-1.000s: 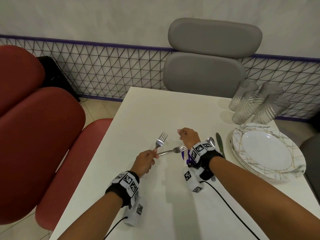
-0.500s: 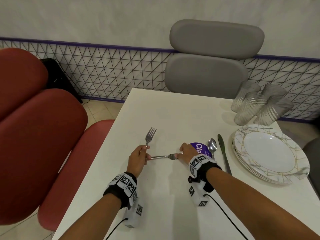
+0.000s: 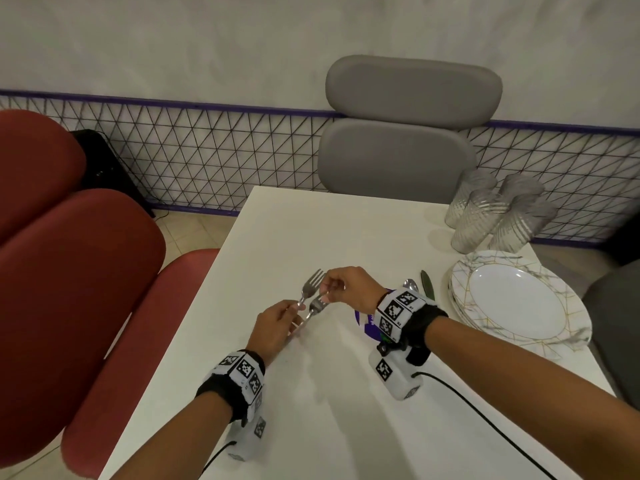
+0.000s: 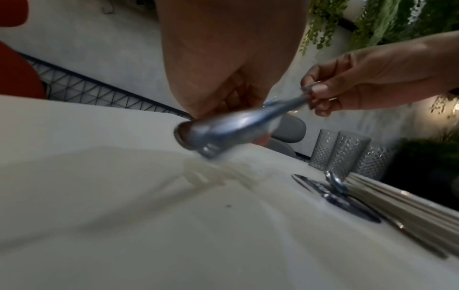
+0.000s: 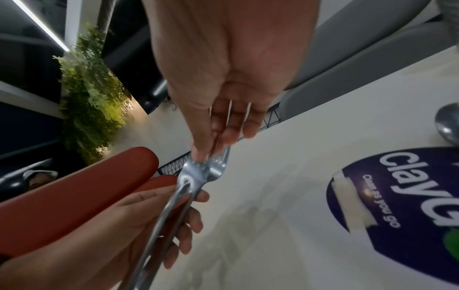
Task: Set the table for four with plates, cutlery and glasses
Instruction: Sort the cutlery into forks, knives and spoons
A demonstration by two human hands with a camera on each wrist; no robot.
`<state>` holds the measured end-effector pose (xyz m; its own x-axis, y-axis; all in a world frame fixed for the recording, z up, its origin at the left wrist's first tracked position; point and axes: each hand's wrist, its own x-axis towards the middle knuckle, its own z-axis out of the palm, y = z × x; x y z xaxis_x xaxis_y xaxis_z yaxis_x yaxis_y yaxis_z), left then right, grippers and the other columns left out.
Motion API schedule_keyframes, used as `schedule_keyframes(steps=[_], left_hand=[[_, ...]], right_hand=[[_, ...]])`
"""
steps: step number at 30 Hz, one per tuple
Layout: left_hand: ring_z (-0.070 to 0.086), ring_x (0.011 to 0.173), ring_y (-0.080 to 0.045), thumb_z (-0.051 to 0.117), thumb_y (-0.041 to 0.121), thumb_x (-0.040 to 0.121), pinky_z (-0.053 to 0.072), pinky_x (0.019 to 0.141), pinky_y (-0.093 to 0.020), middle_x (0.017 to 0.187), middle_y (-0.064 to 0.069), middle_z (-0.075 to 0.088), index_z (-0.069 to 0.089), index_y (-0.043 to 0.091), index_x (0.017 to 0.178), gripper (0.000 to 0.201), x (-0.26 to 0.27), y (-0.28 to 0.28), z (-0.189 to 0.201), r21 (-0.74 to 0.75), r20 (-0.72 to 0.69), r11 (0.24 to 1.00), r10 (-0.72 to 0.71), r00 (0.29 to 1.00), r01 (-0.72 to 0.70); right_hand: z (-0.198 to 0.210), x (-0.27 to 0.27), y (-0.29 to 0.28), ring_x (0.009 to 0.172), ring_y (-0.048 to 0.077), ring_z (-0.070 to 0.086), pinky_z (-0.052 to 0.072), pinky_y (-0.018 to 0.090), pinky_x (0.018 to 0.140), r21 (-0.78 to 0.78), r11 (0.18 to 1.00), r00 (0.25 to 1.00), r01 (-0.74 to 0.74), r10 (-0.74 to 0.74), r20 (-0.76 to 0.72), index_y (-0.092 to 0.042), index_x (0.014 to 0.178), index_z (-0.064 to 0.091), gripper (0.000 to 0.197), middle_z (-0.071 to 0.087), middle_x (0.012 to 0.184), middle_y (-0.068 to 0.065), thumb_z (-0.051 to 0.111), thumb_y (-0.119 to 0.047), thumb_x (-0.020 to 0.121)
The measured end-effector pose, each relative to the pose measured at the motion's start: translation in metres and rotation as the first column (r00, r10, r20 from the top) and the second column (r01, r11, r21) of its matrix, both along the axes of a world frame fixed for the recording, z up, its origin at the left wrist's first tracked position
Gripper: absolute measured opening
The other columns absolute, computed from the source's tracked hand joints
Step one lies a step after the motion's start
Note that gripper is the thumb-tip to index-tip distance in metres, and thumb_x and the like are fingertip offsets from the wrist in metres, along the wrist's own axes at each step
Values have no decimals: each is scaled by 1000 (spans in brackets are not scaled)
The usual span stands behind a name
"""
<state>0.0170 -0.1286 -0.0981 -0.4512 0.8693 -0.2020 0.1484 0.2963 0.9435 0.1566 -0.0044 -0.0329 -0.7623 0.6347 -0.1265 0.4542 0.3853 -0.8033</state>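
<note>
Two metal forks (image 3: 311, 289) lie side by side above the white table (image 3: 311, 230), tines pointing away from me. My left hand (image 3: 291, 311) grips both handles. My right hand (image 3: 325, 293) pinches the tines of the nearer fork (image 3: 317, 305). In the right wrist view my right thumb and fingers close on the fork heads (image 5: 206, 168), with my left hand (image 5: 174, 219) curled round the handles below. The left wrist view shows the blurred fork handles (image 4: 223, 133) and my right hand (image 4: 320, 94) at the tines. A stack of marbled plates (image 3: 519, 299) and several ribbed glasses (image 3: 495, 216) stand at the right.
A spoon (image 3: 411, 283) and a knife (image 3: 427, 284) lie left of the plates, by a round purple sticker (image 3: 365, 320). A grey chair (image 3: 405, 133) stands at the far end, red chairs (image 3: 69, 271) along the left edge. Cables trail from both wrist units.
My right hand has swung the second fork from crosswise to alongside the first one. It now pinches the tines close to my left hand, which keeps both handles.
</note>
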Motion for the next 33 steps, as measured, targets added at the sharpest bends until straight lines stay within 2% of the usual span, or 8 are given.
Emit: schedule_keyframes(steps=[6, 10, 13, 15, 17, 23, 27, 33], left_hand=[[46, 45, -12, 42, 28, 99, 32, 42, -21, 62, 0, 61, 65, 12, 91, 28, 29, 5, 11, 44, 168, 998, -47, 985, 41], [39, 41, -10, 44, 33, 98, 28, 39, -17, 57, 2, 55, 67, 14, 90, 31, 37, 6, 15, 34, 134, 996, -89, 987, 85], [38, 41, -9, 46, 32, 97, 29, 39, -16, 56, 2, 54, 68, 14, 89, 29, 41, 6, 16, 28, 86, 989, -146, 986, 144], [39, 41, -8, 46, 32, 97, 29, 39, -16, 56, 2, 55, 68, 13, 89, 30, 45, 7, 17, 26, 81, 987, -160, 984, 158], [39, 41, -8, 46, 32, 97, 29, 39, -16, 56, 2, 54, 67, 14, 89, 29, 47, 8, 17, 21, 94, 988, -157, 983, 156], [37, 42, -6, 51, 29, 95, 29, 40, -16, 59, 1, 51, 64, 14, 88, 22, 45, 14, 23, 5, 110, 987, -160, 981, 161], [36, 41, -5, 55, 28, 93, 29, 41, -16, 59, 1, 50, 62, 18, 83, 17, 47, 19, 24, 4, 94, 987, -159, 983, 159], [37, 41, -6, 50, 29, 95, 28, 41, -18, 60, 1, 49, 63, 16, 90, 19, 50, 20, 22, -5, 193, 988, -153, 969, 157]], right_hand=[[-9, 9, -4, 93, 10, 36, 39, 24, 78, 278, 939, 979, 203, -195, -55, -8, 94, 63, 12, 50, 89, -3, 63, -11, 82], [-13, 15, -6, 98, 11, 34, 39, 26, 87, 258, 922, 956, 289, -265, -125, -13, 113, 55, 30, 43, 102, 0, 60, -5, 84], [-14, 18, -7, 72, 11, 54, 50, 25, 67, 43, 964, 957, 264, -256, -138, -26, 130, 41, 52, 52, 87, 1, 48, 5, 87], [-12, 20, -6, 47, 1, 54, 47, 16, 47, -65, 963, 958, 261, -266, -105, -17, 123, 50, 43, 53, 78, 0, 41, 7, 89], [-10, 20, -2, 41, -1, 52, 43, 13, 40, -86, 959, 956, 270, -278, -94, -5, 109, 58, 32, 52, 76, 1, 38, 9, 88], [-8, 19, 7, 61, 12, 51, 46, 11, 48, -60, 961, 957, 268, -273, -96, -8, 105, 52, 29, 54, 88, 7, 37, 9, 88], [-11, 20, 11, 59, 13, 54, 44, 6, 45, -99, 952, 952, 289, -296, -71, -17, 90, 47, 22, 55, 94, 12, 46, 5, 88], [-6, 22, 17, 41, 1, 58, 46, 11, 46, -108, 949, 948, 297, -307, -82, -14, 94, 47, 20, 55, 80, 3, 50, 5, 88]])
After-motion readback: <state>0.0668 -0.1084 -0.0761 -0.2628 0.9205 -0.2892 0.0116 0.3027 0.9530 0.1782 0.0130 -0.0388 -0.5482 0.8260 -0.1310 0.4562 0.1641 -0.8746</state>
